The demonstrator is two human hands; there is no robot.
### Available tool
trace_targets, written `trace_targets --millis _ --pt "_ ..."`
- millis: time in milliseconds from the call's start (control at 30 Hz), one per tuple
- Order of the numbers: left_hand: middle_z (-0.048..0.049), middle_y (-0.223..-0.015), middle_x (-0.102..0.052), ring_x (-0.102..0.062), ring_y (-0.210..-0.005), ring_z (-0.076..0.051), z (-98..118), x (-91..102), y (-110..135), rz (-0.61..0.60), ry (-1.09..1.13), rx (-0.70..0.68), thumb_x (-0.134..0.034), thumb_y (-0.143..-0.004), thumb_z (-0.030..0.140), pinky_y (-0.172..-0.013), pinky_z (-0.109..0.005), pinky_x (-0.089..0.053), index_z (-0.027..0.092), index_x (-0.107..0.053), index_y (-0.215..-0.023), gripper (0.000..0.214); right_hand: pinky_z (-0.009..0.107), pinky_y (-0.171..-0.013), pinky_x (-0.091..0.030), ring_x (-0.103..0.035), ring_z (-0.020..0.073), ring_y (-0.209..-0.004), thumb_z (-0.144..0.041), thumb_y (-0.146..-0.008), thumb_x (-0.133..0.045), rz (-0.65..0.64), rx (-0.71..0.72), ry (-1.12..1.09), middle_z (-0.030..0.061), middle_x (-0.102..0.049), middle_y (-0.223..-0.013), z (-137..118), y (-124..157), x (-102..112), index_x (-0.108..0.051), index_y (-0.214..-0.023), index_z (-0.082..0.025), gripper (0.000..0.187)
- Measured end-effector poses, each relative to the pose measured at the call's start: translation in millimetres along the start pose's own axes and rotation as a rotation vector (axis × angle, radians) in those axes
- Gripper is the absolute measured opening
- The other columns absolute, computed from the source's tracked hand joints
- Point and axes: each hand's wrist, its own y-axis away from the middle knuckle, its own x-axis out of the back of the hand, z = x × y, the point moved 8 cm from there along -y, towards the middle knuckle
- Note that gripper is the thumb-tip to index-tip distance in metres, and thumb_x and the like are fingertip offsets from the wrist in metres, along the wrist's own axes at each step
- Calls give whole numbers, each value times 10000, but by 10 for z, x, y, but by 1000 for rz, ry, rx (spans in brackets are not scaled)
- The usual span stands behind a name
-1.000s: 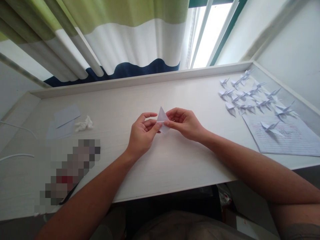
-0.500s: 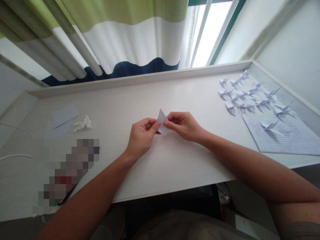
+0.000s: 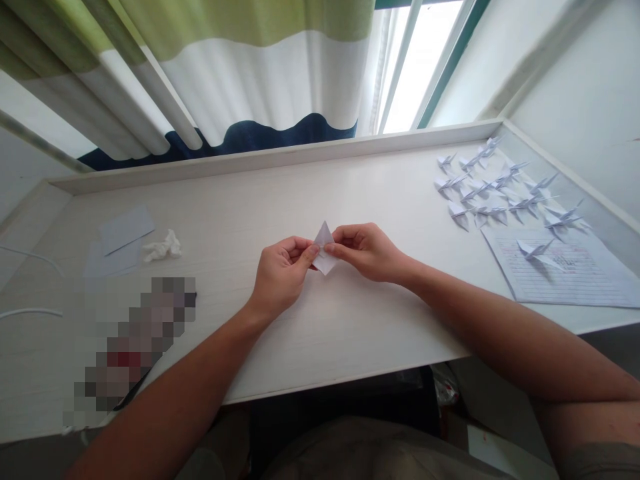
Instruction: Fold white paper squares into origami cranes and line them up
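Between my hands is a small piece of folded white paper (image 3: 324,235), diamond-shaped, with one point up and the other down. My left hand (image 3: 286,267) pinches its left edge, thumb on the front face and the other fingers curled behind. On the opposite edge, my right hand (image 3: 365,252) grips the paper in the same way, its thumb pressed near the middle. Both thumbs almost meet across the paper. The fingertips behind it are partly hidden. Paper and hands are held just over the middle of the white desk (image 3: 240,200).
Several folded paper cranes (image 3: 493,190) stand at the back right. Another crane (image 3: 535,251) rests on a lined, written sheet (image 3: 575,283). On the left lie paper squares (image 3: 127,229), a crumpled tissue (image 3: 163,247) and a blurred-out object (image 3: 145,333). A raised ledge (image 3: 275,159) runs along the back.
The camera view has shifted slightly. The folded paper sits a little lower and straighter between my hands, and both hands keep their pinch on it.
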Motion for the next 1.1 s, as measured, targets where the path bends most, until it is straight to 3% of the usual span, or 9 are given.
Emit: trace_targets --millis 167,300,400,500,600,733,800,967,1100 --pt "-54 -872 -797 -742 -777 -180 -39 -42 -9 -37 91 49 -905 -788 481 -746 -322 -648 155 -785 -944 381 296 -611 -471 -605 147 -684 -593 -866 -783 63 -13 -12 23 -699 -746 49 -19 57 -704 -790 -175 431" --pt "-59 -910 -809 -751 -815 -169 -85 -102 -19 -101 141 91 -912 -790 375 -817 -309 -627 151 -793 -1009 335 334 -683 -569 -687 173 -722 -559 -894 -777 97 31 -92 9 -705 -784 74 -16 92 -629 -1003 -206 398" --pt "-70 -904 -811 -760 -820 -179 -121 -104 -18 -111 151 128 -859 -833 344 -801 -306 -617 146 -800 -980 253 351 -733 -586 -690 174 -783 -428 -869 -828 124 144 83 11 -702 -915 -8 13 144 -547 -1105 -242 411" --pt "-53 -844 -797 -745 -766 -165 -111 -88 -13 -101 131 126 -839 -830 307 -750 -283 -598 152 -804 -941 194 388 -827 -586 -674 200 -920 -320 -849 -826 105 300 330 45 -699 -1061 -158 51 129 -597 -1063 -249 322" --pt "-27 -780 -776 -720 -696 -151 -93 -74 -3 -90 95 121 -827 -810 268 -719 -278 -581 160 -808 -921 156 391 -834 -570 -656 195 -874 -332 -923 -743 133 303 375 34 -713 -938 -184 51 136 -647 -937 -235 138" --pt "-22 -743 -764 -703 -653 -156 -117 -64 9 -84 74 157 -821 -788 250 -701 -295 -582 155 -811 -913 157 334 -701 -515 -582 155 -695 -329 -930 -722 250 163 345 -17 -642 -731 -63 27 215 -648 -867 -221 146" --pt "-28 -770 -771 -713 -668 -162 -141 -69 11 -88 91 176 -819 -798 269 -725 -312 -598 153 -814 -923 170 324 -667 -474 -549 154 -674 -287 -925 -718 275 209 423 -21 -609 -712 -97 40 217 -649 -856 -224 117" --pt "-69 -931 -807 -774 -859 -202 -182 -112 13 -114 252 216 -829 -808 297 -892 -372 -631 142 -805 -1009 255 384 -809 -470 -628 219 -906 -220 -1001 -631 77 590 759 60 -741 -970 -371 171 -43 -715 -965 -239 94" --pt "-68 -948 -809 -780 -921 -213 -178 -130 16 -127 351 268 -803 -760 193 -967 -406 -623 138 -799 -1048 293 438 -947 -460 -666 264 -1108 -282 -1018 -666 -17 669 950 75 -788 -1174 -390 219 -126 -727 -1072 -246 89"
